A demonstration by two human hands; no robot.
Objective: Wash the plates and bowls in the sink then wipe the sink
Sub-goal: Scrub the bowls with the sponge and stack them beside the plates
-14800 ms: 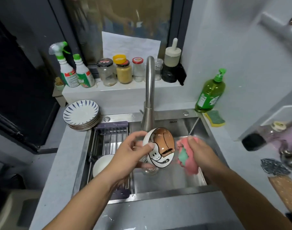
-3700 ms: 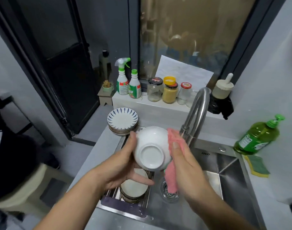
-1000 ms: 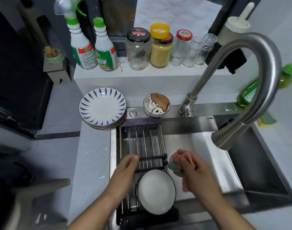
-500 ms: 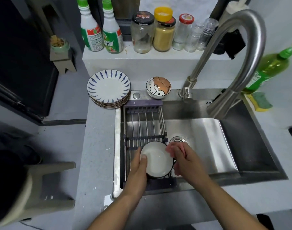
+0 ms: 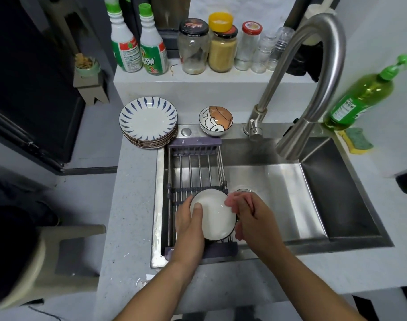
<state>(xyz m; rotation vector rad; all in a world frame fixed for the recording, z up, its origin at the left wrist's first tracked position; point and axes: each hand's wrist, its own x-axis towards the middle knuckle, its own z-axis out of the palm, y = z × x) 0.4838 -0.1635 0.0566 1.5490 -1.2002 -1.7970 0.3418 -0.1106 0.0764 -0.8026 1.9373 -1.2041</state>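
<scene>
White bowl [image 5: 213, 216] sits on the rack [image 5: 198, 167] over the left of the sink [image 5: 279, 193], left hand [image 5: 188, 228] gripping its rim, thumb inside — right hand [image 5: 253, 218] curled at the far rim, grasp unclear — where a firm hold should keep it from slipping during scrubbing.

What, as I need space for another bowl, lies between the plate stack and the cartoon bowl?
In the head view, only a small round metal cap on the sink rim.

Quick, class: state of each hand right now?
Left hand: holding the white bowl.
Right hand: curled against the bowl's rim; what it holds cannot be told.
</scene>
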